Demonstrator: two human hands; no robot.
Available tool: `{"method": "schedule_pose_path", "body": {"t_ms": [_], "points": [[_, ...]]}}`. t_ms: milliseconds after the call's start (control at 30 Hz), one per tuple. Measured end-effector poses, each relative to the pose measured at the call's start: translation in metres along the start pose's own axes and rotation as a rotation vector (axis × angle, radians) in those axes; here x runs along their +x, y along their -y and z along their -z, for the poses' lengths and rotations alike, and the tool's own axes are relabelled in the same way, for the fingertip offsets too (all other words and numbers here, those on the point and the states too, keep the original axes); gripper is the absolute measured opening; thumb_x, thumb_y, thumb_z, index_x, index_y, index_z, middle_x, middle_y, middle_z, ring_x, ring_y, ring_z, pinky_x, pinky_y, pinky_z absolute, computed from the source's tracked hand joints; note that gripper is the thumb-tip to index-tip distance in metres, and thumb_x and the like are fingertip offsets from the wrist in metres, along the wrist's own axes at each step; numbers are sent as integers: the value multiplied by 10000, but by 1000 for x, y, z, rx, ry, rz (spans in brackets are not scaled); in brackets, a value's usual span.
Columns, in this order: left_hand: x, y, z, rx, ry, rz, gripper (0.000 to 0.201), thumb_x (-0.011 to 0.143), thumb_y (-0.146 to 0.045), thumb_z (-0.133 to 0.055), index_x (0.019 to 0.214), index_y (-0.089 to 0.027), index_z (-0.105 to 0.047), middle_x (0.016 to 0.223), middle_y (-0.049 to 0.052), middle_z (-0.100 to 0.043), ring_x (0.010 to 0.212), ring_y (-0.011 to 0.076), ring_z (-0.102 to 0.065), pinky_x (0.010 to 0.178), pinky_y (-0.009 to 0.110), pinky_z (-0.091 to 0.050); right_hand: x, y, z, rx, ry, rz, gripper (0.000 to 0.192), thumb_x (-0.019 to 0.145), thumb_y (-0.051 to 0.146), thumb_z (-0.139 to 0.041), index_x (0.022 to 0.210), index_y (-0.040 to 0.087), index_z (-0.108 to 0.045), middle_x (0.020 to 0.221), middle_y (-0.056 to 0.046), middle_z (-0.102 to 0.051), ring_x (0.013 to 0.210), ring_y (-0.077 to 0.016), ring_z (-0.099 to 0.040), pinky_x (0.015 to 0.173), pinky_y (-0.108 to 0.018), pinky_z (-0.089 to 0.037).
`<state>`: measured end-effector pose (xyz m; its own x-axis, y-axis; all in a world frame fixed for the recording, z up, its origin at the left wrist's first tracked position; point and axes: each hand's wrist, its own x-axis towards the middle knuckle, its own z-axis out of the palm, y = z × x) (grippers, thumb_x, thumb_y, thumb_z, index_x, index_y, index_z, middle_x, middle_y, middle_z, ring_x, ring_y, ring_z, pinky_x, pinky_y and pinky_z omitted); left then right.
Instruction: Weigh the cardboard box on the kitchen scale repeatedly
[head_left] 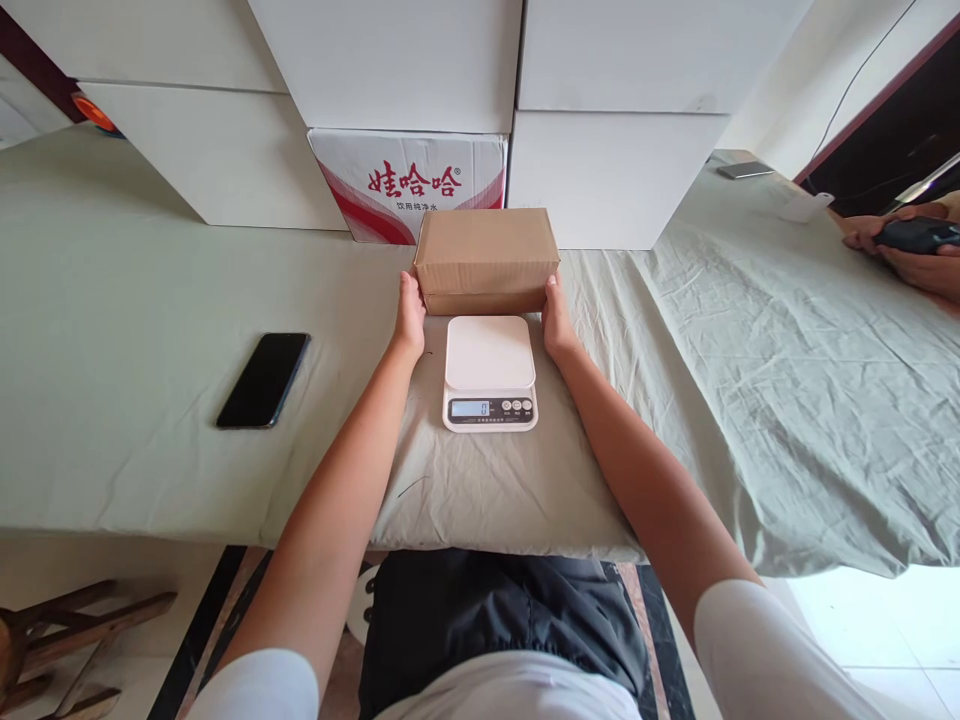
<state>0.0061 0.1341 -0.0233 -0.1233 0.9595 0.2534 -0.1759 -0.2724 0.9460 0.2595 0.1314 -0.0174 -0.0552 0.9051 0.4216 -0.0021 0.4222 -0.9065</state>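
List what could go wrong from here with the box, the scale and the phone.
1. The box is wider than the scale; set down off-centre, it may tip or overhang.
2. The left hand and right hand press only its ends, so it might slip.
3. The cloth is wrinkled and soft, so the scale may sit unevenly. The phone lies close to the left elbow's path.

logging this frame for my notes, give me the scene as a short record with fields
left hand: left hand flat against the left end of the cardboard box
right hand: right hand against the box's right end
box: closed, on the cloth-covered table, behind the scale
scale: white kitchen scale, nothing on its platform
phone: black phone lying flat, left of the scale
backdrop: stacked white cartons
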Motion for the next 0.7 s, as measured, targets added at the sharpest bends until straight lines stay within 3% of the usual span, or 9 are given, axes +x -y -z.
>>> {"method": "schedule_pose_path", "body": {"t_ms": [133, 200, 267, 333, 433, 567, 700], "points": [[0, -18, 5, 19, 82, -63, 1016, 759, -1039, -319, 1475, -375, -604, 1698, 51, -507, 1654, 315, -352, 1339, 526, -304, 2, 26, -3, 61, -72, 71, 798, 893, 869, -441, 1497, 353, -519, 1644, 23, -544, 1629, -265, -390, 1412, -501, -282], [-9, -32, 8, 35, 118, -111, 994, 794, -1014, -306, 1491, -364, -591, 1691, 64, -515, 1653, 318, -352, 1341, 524, -304, -3, 46, -2, 37, -65, 103, 754, 914, 848, -426, 1499, 383, -531, 1639, 40, -548, 1647, -263, -365, 1428, -497, -244], [-28, -47, 12, 65, 164, -156, 960, 847, -972, -294, 1527, -346, -556, 1687, 80, -517, 1650, 318, -360, 1342, 523, -305, -15, 65, 2, 31, -45, 141, 657, 963, 769, -431, 1512, 419, -524, 1655, 63, -529, 1679, -244, -305, 1440, -478, -199], [-54, -59, 18, 92, 214, -180, 900, 901, -921, -292, 1551, -347, -531, 1686, 80, -517, 1649, 316, -361, 1340, 515, -312, -36, 79, 7, 29, -16, 146, 623, 976, 726, -451, 1532, 449, -500, 1664, 72, -517, 1677, -255, -310, 1429, -485, -232], [-95, -69, 26, 139, 293, -210, 862, 933, -881, -304, 1570, -342, -519, 1697, 79, -500, 1664, 323, -321, 1349, 496, -300, -76, 86, 11, 20, 13, 61, 707, 938, 711, -545, 1587, 468, -407, 1676, 61, -502, 1664, -279, -333, 1411, -514, -276], [-131, -67, 27, 138, 246, -262, 854, 942, -864, -310, 1585, -336, -502, 1698, 78, -489, 1674, 328, -287, 1363, 501, -269, -119, 85, 4, 80, 15, -6, 726, 949, 661, -560, 1611, 452, -348, 1691, 25, -480, 1629, -292, -386, 1386, -546, -322], [-143, -61, 24, 94, 184, -320, 792, 955, -834, -344, 1543, -343, -543, 1679, 70, -504, 1651, 320, -338, 1334, 495, -329, -132, 86, -2, 120, 28, 2, 657, 958, 619, -565, 1571, 444, -406, 1671, 11, -496, 1608, -293, -412, 1361, -563, -355]]}}
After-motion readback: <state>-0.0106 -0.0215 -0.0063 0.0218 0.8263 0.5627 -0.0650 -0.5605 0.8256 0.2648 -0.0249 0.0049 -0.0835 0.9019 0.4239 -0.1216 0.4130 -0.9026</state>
